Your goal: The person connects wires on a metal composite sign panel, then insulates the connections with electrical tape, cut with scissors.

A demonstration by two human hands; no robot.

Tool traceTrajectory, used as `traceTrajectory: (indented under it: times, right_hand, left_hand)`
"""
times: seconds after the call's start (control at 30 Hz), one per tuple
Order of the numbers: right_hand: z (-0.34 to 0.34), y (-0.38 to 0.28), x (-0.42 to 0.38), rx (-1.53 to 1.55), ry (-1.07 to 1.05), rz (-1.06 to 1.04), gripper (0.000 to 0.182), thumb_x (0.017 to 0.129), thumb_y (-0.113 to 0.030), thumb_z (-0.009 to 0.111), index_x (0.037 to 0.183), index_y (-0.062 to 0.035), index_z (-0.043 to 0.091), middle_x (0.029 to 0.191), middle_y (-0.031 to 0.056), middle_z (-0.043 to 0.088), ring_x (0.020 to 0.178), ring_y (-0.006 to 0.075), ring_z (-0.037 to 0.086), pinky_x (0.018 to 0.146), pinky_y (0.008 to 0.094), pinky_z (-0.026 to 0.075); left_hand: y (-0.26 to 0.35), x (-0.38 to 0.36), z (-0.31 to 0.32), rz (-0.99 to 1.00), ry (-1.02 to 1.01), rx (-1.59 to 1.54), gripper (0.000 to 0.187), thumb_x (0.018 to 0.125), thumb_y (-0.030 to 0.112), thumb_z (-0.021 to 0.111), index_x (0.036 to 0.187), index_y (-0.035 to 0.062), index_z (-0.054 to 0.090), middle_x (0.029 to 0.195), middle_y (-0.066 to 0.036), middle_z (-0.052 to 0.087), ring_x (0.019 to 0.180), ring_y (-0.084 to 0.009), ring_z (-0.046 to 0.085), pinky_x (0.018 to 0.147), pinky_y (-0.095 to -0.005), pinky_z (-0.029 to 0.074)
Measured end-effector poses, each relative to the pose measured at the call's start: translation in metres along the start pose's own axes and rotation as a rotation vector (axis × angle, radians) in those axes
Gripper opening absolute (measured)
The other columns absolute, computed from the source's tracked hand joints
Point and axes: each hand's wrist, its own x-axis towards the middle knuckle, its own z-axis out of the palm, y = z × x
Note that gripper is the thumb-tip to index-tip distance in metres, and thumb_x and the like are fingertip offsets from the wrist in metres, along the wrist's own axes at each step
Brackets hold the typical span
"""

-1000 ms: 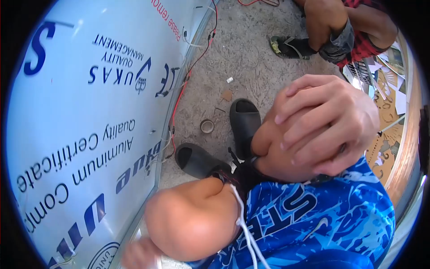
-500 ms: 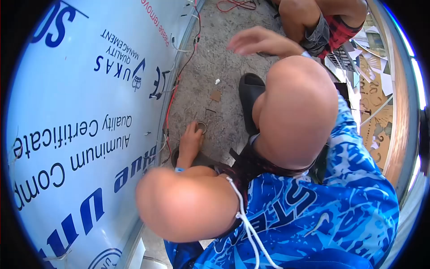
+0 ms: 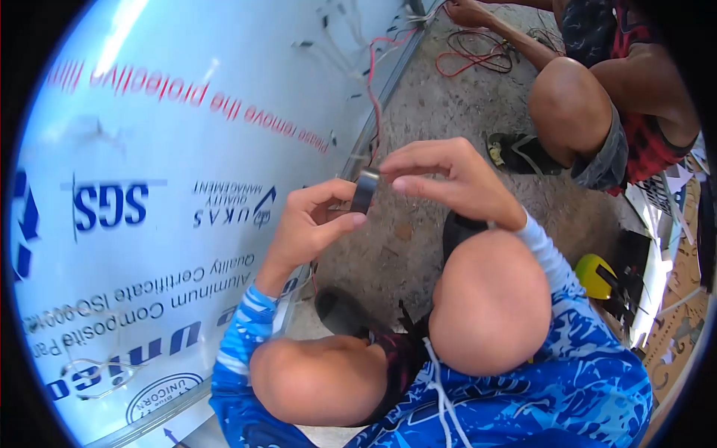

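A roll of dark tape (image 3: 364, 193) is held upright above the ground, between the thumb and fingers of my left hand (image 3: 310, 222). Close to its right side is my right hand (image 3: 448, 175), its fingertips at the roll's upper edge; whether they pinch the tape's end is too small to tell. Just beyond the roll, a red wire (image 3: 376, 104) runs along the edge of the large printed panel (image 3: 160, 172). Several short wires stick out of the panel's face.
A co-worker (image 3: 571, 104) crouches at the upper right, one hand on wires at the panel's edge. Coiled red wire (image 3: 474, 63) lies on the concrete ground (image 3: 441, 112). At the right are a yellow-green object (image 3: 594, 276) and cut sheets (image 3: 676, 317).
My left hand has lifted the tape roll off the ground. My right hand has come in beside it. The view has shifted, showing more of the co-worker and the coiled wire.
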Motion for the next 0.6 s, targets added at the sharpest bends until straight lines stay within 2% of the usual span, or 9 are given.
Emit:
traceTrajectory:
  times: [0.03, 0.07, 0.13, 0.17, 0.3, 0.37, 0.4, 0.47, 0.6]
  right_hand:
    - [-0.008, -0.009, -0.005, -0.064, 0.092, -0.079, 0.035, 0.083, -0.012, 0.073, 0.114, 0.0016, 0.064, 0.106, 0.0126, 0.068, 0.093, 0.0191, 0.066, 0.080, 0.0329, 0.053]
    - [-0.010, -0.019, 0.000, -0.046, 0.083, -0.018, 0.035, 0.083, -0.012, 0.073, 0.114, 0.0016, 0.064, 0.106, 0.0126, 0.068, 0.093, 0.0191, 0.066, 0.080, 0.0329, 0.053]
    - [-0.030, -0.023, 0.002, -0.203, 0.266, -0.212, 0.036, 0.079, -0.012, 0.076, 0.112, 0.0002, 0.066, 0.105, 0.0142, 0.067, 0.091, 0.0229, 0.067, 0.079, 0.0335, 0.053]
    - [-0.033, -0.022, 0.000, -0.222, 0.406, -0.285, 0.037, 0.077, -0.015, 0.078, 0.109, -0.0024, 0.066, 0.097, 0.0153, 0.065, 0.083, 0.0287, 0.066, 0.075, 0.0351, 0.054]
    - [-0.068, -0.031, -0.013, -0.319, 0.518, -0.434, 0.036, 0.074, -0.011, 0.079, 0.106, -0.0025, 0.067, 0.097, 0.0134, 0.065, 0.081, 0.0267, 0.067, 0.071, 0.0336, 0.055]
    - [-0.076, -0.032, -0.016, -0.404, 0.619, -0.434, 0.033, 0.071, -0.004, 0.079, 0.103, -0.0018, 0.069, 0.096, 0.0125, 0.064, 0.077, 0.0249, 0.066, 0.066, 0.0313, 0.055]
    - [-0.078, -0.033, -0.016, -0.398, 0.611, -0.443, 0.033, 0.071, -0.004, 0.079, 0.103, -0.0018, 0.069, 0.096, 0.0125, 0.064, 0.077, 0.0249, 0.066, 0.066, 0.0313, 0.055]
    - [-0.083, -0.037, -0.016, -0.466, 0.712, -0.494, 0.029, 0.071, -0.001, 0.078, 0.098, 0.0001, 0.070, 0.095, 0.0132, 0.064, 0.074, 0.0234, 0.066, 0.062, 0.0299, 0.055]
    - [-0.092, -0.050, -0.024, -0.517, 0.753, -0.488, 0.031, 0.070, 0.003, 0.079, 0.099, 0.0033, 0.069, 0.096, 0.0149, 0.064, 0.081, 0.0236, 0.066, 0.068, 0.0304, 0.053]
  left_hand:
    - [0.014, 0.014, 0.008, -0.001, 0.001, 0.024, 0.022, 0.084, -0.005, 0.067, 0.106, -0.0051, 0.065, 0.105, -0.007, 0.064, 0.098, -0.0140, 0.060, 0.083, -0.0277, 0.051]
    - [0.025, 0.022, 0.007, -0.034, 0.005, -0.023, 0.021, 0.084, -0.005, 0.067, 0.105, -0.0053, 0.066, 0.104, -0.007, 0.065, 0.098, -0.0145, 0.060, 0.082, -0.0280, 0.052]
    - [0.044, 0.053, 0.020, -0.042, -0.002, 0.003, 0.020, 0.084, -0.005, 0.067, 0.104, -0.0058, 0.066, 0.104, -0.008, 0.064, 0.097, -0.0144, 0.060, 0.082, -0.0277, 0.052]
    - [0.054, 0.064, 0.029, -0.025, -0.014, 0.031, 0.018, 0.084, -0.006, 0.066, 0.103, -0.0064, 0.066, 0.104, -0.008, 0.064, 0.096, -0.0142, 0.060, 0.082, -0.0273, 0.052]
    - [0.086, 0.100, 0.070, -0.037, 0.074, 0.153, 0.019, 0.084, -0.005, 0.067, 0.103, -0.0071, 0.067, 0.107, -0.012, 0.064, 0.096, -0.0155, 0.062, 0.080, -0.0262, 0.053]
    - [0.090, 0.109, 0.085, 0.089, 0.110, 0.205, 0.021, 0.084, -0.010, 0.063, 0.105, -0.0083, 0.066, 0.109, -0.013, 0.064, 0.095, -0.0158, 0.063, 0.079, -0.0257, 0.055]
    - [0.094, 0.112, 0.094, 0.091, 0.122, 0.209, 0.021, 0.084, -0.010, 0.063, 0.105, -0.0083, 0.066, 0.109, -0.013, 0.064, 0.095, -0.0158, 0.063, 0.079, -0.0257, 0.055]
    - [0.102, 0.117, 0.109, 0.087, 0.208, 0.121, 0.019, 0.084, -0.006, 0.067, 0.102, -0.0079, 0.067, 0.095, -0.009, 0.066, 0.087, -0.0116, 0.062, 0.073, -0.0240, 0.053]
    - [0.115, 0.127, 0.121, 0.127, 0.210, 0.281, 0.020, 0.081, -0.008, 0.068, 0.101, -0.0054, 0.068, 0.088, -0.009, 0.065, 0.078, -0.0127, 0.063, 0.065, -0.0248, 0.053]
